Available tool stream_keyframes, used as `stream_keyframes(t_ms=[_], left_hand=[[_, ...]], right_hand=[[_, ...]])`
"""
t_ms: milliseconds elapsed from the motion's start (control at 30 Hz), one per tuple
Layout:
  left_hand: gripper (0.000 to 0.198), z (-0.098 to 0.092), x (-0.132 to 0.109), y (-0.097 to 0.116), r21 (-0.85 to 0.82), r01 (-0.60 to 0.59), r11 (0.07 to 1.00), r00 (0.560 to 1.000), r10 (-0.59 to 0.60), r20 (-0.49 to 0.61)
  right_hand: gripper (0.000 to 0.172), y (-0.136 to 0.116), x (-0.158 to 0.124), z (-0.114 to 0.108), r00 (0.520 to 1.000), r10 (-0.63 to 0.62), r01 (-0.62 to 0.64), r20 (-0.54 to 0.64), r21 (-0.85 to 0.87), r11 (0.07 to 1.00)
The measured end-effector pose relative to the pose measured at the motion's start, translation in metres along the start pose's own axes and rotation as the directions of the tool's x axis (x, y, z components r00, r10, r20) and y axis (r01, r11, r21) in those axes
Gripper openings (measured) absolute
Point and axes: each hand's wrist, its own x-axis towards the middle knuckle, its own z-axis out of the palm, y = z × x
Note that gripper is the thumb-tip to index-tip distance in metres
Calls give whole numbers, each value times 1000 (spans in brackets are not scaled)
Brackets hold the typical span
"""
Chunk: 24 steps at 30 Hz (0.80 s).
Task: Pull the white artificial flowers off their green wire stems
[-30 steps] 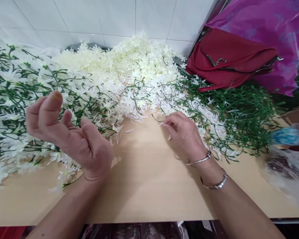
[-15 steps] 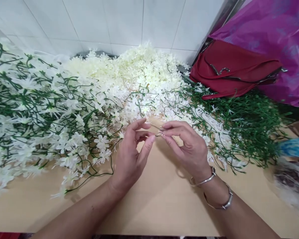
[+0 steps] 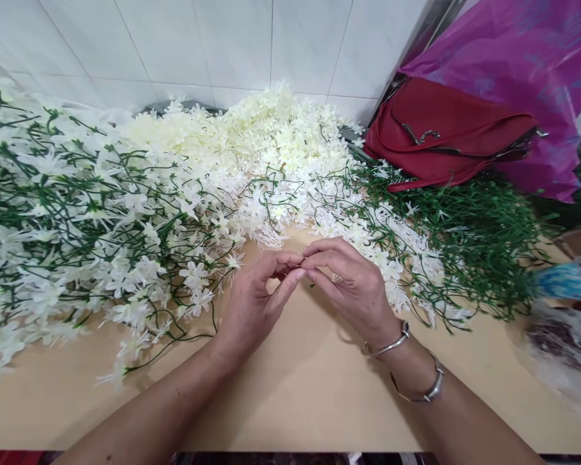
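My left hand (image 3: 254, 303) and my right hand (image 3: 353, 284) meet fingertip to fingertip above the wooden table (image 3: 290, 387). Thumb and fingers of each are pinched together. Whatever they hold is tiny and mostly covered by the fingertips; I cannot make out its kind. Two silver bangles circle my right wrist. Just beyond the fingers lie white artificial flowers (image 3: 281, 206) with thin green stems. A larger heap of white artificial flowers (image 3: 77, 226) spreads to the left of my left hand.
Cream blossoms (image 3: 271, 129) are piled against the tiled wall (image 3: 237, 45). At right, green artificial stems (image 3: 484, 239) lie below a red handbag (image 3: 450, 129) and a purple plastic bag (image 3: 527, 71). A clear plastic bag (image 3: 561, 355) with dark contents sits near the right edge.
My hands have come together, the right one moving left, so the fingertips now touch. The thin dark piece seen between them before is now mostly hidden. The view has shifted slightly.
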Motion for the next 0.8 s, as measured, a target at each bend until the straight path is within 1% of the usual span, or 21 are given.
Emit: stream_keyframes(t_ms=[133,233,300,367,433,467,567,633,700,733,800], left_hand=[[13,0,-1,-4,-118,88,989,996,-87,7],[15,-4,0,-2,-186,163,969,986,-166,-4],[17,-7,1,2,-207,202,957,975,-217,-54],[19,-10,4,7,-246,223,943,956,-261,-134],[20,-11,6,11,-302,216,928,937,-284,-202],[21,-11,6,12,-327,210,922,932,-289,-217],[20,-10,8,12,-390,212,896,930,-308,-202],[19,-8,8,11,-424,234,875,926,-334,-178],[20,-7,7,9,-442,247,862,923,-349,-164],[21,-7,7,7,-446,251,859,923,-351,-159],[22,-6,6,5,-456,253,853,924,-353,-147]], right_hand=[[6,2,2,-1,999,46,-46,-7,60,997],[5,5,3,0,996,94,-94,4,73,993],[5,6,2,0,992,124,-124,7,78,989],[4,8,2,0,986,167,-166,3,101,981],[3,10,2,0,976,216,-216,12,126,968],[3,11,2,0,972,235,-236,17,122,964],[5,16,1,0,968,250,-249,-17,6,968],[7,19,1,0,972,224,-231,-70,-108,967],[9,21,2,-1,976,194,-210,-103,-182,961],[9,22,2,-1,977,186,-204,-106,-198,959],[10,23,3,-2,978,193,-205,-76,-212,955]])
